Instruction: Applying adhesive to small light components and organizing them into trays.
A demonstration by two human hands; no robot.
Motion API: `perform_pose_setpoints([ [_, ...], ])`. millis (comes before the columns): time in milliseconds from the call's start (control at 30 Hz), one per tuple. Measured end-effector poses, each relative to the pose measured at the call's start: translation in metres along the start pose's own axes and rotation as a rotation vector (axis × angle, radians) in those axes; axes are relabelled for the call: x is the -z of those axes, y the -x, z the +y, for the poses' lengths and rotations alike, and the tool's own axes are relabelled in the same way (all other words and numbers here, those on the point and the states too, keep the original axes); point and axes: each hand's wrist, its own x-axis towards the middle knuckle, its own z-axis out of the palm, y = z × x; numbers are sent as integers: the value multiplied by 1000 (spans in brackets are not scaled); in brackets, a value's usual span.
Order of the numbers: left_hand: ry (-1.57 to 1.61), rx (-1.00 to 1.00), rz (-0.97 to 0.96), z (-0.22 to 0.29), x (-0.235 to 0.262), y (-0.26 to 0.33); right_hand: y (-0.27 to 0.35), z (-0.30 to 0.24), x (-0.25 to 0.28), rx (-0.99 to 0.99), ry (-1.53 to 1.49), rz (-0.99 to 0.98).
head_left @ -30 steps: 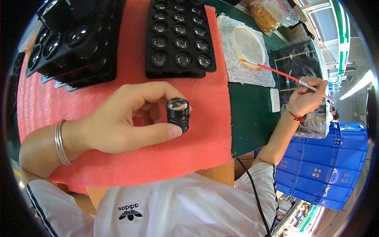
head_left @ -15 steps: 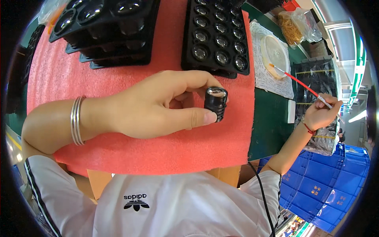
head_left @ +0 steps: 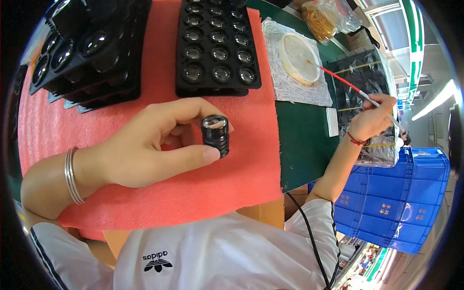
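Between the thumb and fingers of my left hand (head_left: 157,140) stands a small black ribbed lens barrel (head_left: 215,137), upright, with its glassy top facing up. It is held above the red foam sheet (head_left: 193,193). Off to the right, my right hand (head_left: 374,118) is closed around a thin paintbrush (head_left: 340,79) with a red and silver handle. The brush tip points down into a shallow round pale dish (head_left: 286,60), whose contents I cannot make out. Under that dish lies a printed paper sheet (head_left: 314,96).
A black tray (head_left: 217,89) with rows of lens pieces sits beyond my left hand. Stacked black trays (head_left: 116,79) with larger cups stand at the far left. A small white block (head_left: 332,122), a plastic-wrapped stack (head_left: 379,153), blue crates (head_left: 386,193) and a black cable (head_left: 309,232) are at the right.
The whole view has shifted, so the trays, foam and dish appear farther left. My left hand still grips the lens barrel; the brush stays in my right hand with its tip over the dish.
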Motion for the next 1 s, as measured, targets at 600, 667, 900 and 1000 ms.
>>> perform_pose_setpoints([
  [600,0,-47,12,-8,-1,-1,-9,10,3,-192,-349,137],
  [667,-11,-41,-2,-7,1,-2,-5,8,-2,-197,-270,104],
  [900,35,-124,-14,-14,0,-3,-3,13,-3,-230,-360,-46],
  [1000,19,-117,-12,-12,0,-2,-5,18,1,-216,-457,-93],
])
